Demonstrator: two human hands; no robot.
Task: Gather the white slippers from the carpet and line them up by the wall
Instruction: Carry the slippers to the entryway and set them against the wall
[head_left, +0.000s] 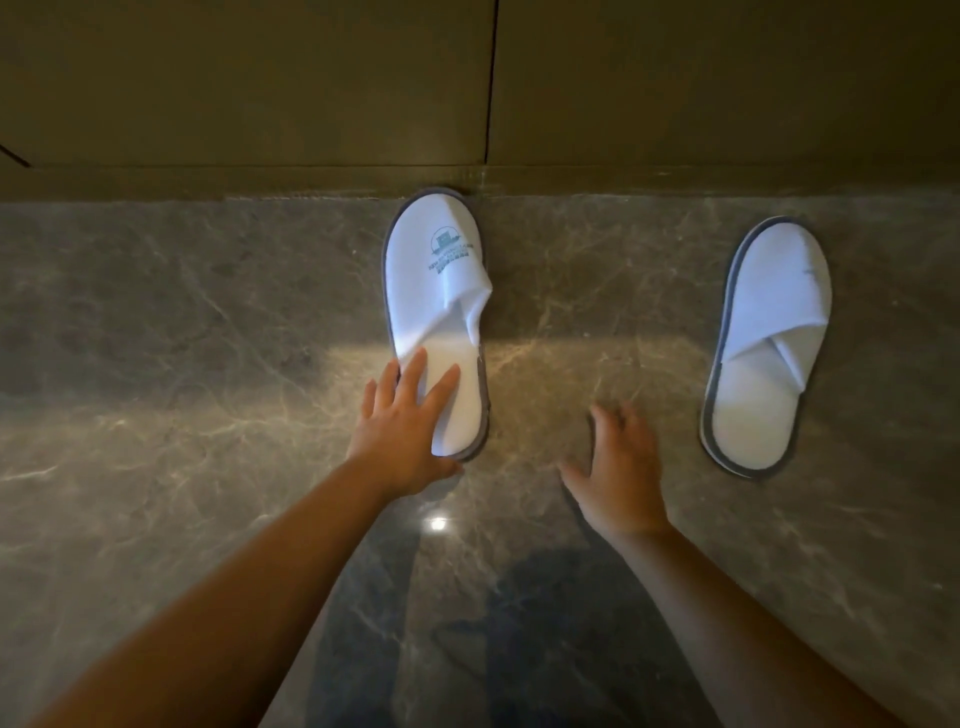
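Observation:
A white slipper with a grey rim and a green logo (441, 270) lies on the marble floor, its toe touching the foot of the wall (311, 179). My left hand (402, 426) rests flat on its heel with fingers spread. A second white slipper (763, 353) lies to the right, tilted slightly, its toe a little short of the wall. My right hand (618, 467) hovers open over the floor between the two slippers, touching neither and slightly blurred.
Dark veined marble floor (208, 364) runs up to an olive wall panel with a vertical seam (491, 78). A ceiling light reflects on the floor (438, 524) between my forearms. No carpet is in view.

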